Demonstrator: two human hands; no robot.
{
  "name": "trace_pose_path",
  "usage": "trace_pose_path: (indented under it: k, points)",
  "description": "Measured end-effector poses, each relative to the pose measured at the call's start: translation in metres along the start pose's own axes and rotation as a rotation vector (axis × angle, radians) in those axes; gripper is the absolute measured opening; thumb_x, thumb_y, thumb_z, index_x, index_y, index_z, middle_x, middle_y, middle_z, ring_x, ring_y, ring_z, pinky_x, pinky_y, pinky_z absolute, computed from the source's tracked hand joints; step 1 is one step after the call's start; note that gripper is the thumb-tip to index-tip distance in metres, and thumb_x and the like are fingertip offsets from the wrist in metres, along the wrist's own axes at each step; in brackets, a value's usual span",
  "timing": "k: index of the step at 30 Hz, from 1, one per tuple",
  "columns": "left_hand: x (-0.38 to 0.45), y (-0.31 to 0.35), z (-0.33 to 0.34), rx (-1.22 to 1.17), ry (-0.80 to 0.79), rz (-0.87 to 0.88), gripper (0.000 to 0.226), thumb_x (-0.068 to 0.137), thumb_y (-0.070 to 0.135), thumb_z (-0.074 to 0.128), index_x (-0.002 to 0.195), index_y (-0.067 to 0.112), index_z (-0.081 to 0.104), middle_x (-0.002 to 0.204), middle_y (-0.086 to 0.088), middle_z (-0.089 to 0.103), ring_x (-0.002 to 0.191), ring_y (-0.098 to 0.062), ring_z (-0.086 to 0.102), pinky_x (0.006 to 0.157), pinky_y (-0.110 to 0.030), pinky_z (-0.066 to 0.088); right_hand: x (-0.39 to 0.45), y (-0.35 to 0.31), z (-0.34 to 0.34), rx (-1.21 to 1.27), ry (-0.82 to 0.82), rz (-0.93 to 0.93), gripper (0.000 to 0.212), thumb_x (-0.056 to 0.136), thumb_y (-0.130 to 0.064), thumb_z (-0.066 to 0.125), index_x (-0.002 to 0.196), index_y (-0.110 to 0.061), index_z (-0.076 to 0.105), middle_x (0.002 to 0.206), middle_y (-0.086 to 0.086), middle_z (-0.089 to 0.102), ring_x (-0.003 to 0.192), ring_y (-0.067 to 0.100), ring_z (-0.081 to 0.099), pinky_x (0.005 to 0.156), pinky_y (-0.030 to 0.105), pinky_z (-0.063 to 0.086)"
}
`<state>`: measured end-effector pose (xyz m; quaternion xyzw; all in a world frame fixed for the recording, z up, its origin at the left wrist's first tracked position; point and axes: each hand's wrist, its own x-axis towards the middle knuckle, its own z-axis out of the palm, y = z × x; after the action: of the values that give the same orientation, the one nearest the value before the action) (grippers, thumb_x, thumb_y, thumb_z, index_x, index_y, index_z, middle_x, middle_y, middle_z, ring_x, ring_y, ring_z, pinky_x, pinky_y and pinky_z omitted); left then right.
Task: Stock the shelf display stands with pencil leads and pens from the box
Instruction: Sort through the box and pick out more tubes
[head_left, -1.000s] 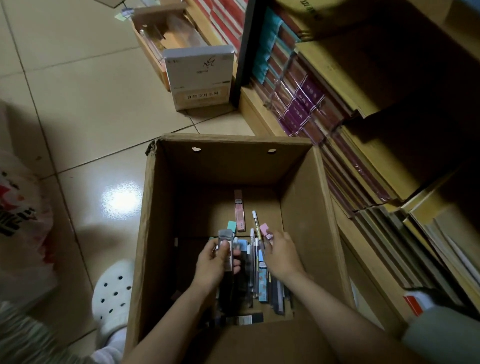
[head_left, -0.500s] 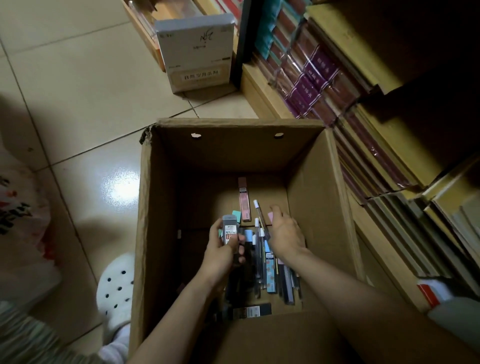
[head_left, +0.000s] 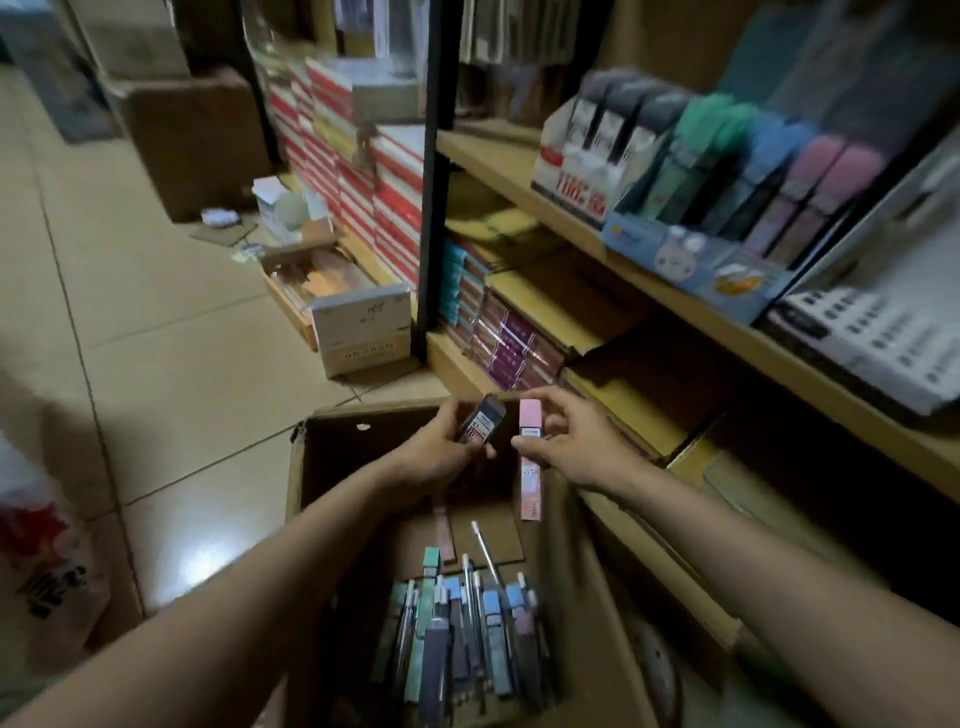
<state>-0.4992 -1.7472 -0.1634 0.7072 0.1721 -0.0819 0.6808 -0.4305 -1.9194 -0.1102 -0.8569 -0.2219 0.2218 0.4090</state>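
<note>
Step in hand, as judged: carrying two lead packs up from the box (head_left: 587, 597) toward the shelf stands.

Left hand (head_left: 441, 457): fingers curled round a dark pack (head_left: 482, 426), label facing up, pack tilted with its cap end away. Right hand (head_left: 576, 447): thumb and fingers pinching a pink pack (head_left: 531, 457) near its upper end; the long lower part hanging free below the fingers, upright. Packs just beside each other, not touching, between the two hands.

Remaining stock (head_left: 462, 623) well below and behind the fingers, lying flat in the box bottom: blue, green and grey packs, several pens among them.

Targets up and right of the fingers, well apart: red-and-white stand (head_left: 576, 192) holding dark packs, blue stand (head_left: 691, 265) holding green, blue and pink ones.

To do well, on this evidence: match colour to row, dark to the red-and-white stand, pink to the pink row. Pinch on pink pack high and light; firmer hold advisable before insertion. Slot one pack at a time, cap up. Frame blurred; slot vacancies not discernible.
</note>
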Motion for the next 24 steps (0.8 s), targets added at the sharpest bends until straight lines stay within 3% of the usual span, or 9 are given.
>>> trace_pose_path:
  k: [4, 7, 9, 12, 15, 19, 20, 24]
  points:
    - [-0.005, 0.076, -0.003, 0.171, -0.084, 0.118, 0.04, 0.095, 0.01, 0.052, 0.126, 0.033, 0.038, 0.096, -0.009, 0.063, 0.055, -0.008, 0.055, 0.047, -0.024, 0.044, -0.03, -0.044, -0.054, -0.071, 0.188, -0.143, 0.036, 0.086, -0.014, 0.071, 0.114, -0.034, 0.06, 0.096, 0.005, 0.067, 0.08, 0.024, 0.068, 0.08, 0.042, 0.056]
    - [-0.013, 0.114, 0.006, 0.146, -0.104, 0.202, 0.031, 0.097, 0.012, 0.049, 0.114, 0.037, 0.043, 0.094, -0.014, 0.059, 0.057, -0.012, 0.051, 0.046, -0.026, 0.04, -0.05, -0.068, -0.092, -0.102, 0.322, -0.218, 0.034, 0.087, -0.017, 0.069, 0.113, -0.038, 0.06, 0.096, -0.001, 0.067, 0.084, 0.023, 0.069, 0.084, 0.044, 0.057]
    - [-0.017, 0.134, 0.015, 0.088, -0.13, 0.248, 0.03, 0.098, 0.015, 0.047, 0.121, 0.033, 0.044, 0.091, -0.012, 0.058, 0.056, -0.01, 0.052, 0.046, -0.024, 0.04, -0.06, -0.081, -0.116, -0.126, 0.425, -0.268, 0.034, 0.086, -0.019, 0.071, 0.113, -0.037, 0.061, 0.094, -0.005, 0.067, 0.086, 0.018, 0.067, 0.084, 0.044, 0.057]
    - [-0.022, 0.16, 0.034, 0.029, -0.149, 0.302, 0.028, 0.1, 0.022, 0.047, 0.127, 0.03, 0.045, 0.097, -0.009, 0.061, 0.065, -0.014, 0.059, 0.052, -0.025, 0.048, -0.07, -0.094, -0.15, -0.157, 0.554, -0.339, 0.031, 0.088, -0.021, 0.069, 0.11, -0.04, 0.059, 0.097, -0.013, 0.066, 0.09, 0.005, 0.065, 0.076, 0.029, 0.055]
    - [-0.022, 0.179, 0.049, -0.024, -0.209, 0.373, 0.023, 0.1, 0.023, 0.047, 0.122, 0.029, 0.049, 0.095, -0.005, 0.064, 0.064, -0.008, 0.06, 0.053, -0.022, 0.047, -0.076, -0.104, -0.183, -0.176, 0.703, -0.372, 0.031, 0.088, -0.021, 0.069, 0.106, -0.043, 0.056, 0.099, -0.018, 0.065, 0.089, -0.005, 0.062, 0.07, 0.014, 0.049]
    - [-0.017, 0.197, 0.057, -0.076, -0.194, 0.443, 0.018, 0.1, 0.023, 0.048, 0.117, 0.026, 0.055, 0.099, -0.003, 0.068, 0.073, -0.012, 0.063, 0.057, -0.024, 0.048, -0.08, -0.114, -0.228, -0.183, 0.817, -0.374, 0.028, 0.087, -0.017, 0.071, 0.108, -0.031, 0.057, 0.097, -0.011, 0.064, 0.09, 0.01, 0.067, 0.077, 0.038, 0.061]
    - [-0.015, 0.2, 0.058, -0.087, -0.178, 0.449, 0.018, 0.1, 0.024, 0.048, 0.116, 0.026, 0.056, 0.102, -0.002, 0.069, 0.077, -0.013, 0.065, 0.059, -0.024, 0.049, -0.079, -0.116, -0.236, -0.207, 0.841, -0.378, 0.028, 0.087, -0.017, 0.071, 0.107, -0.031, 0.057, 0.097, -0.011, 0.064, 0.09, 0.011, 0.068, 0.077, 0.038, 0.061]
    - [-0.004, 0.208, 0.054, -0.203, -0.114, 0.432, 0.014, 0.099, 0.022, 0.048, 0.11, 0.02, 0.057, 0.092, 0.002, 0.074, 0.076, -0.013, 0.071, 0.059, -0.025, 0.055, -0.067, -0.12, -0.252, -0.382, 0.935, -0.376, 0.024, 0.087, -0.022, 0.072, 0.105, -0.033, 0.06, 0.089, -0.018, 0.064, 0.08, -0.003, 0.063, 0.066, 0.015, 0.054]
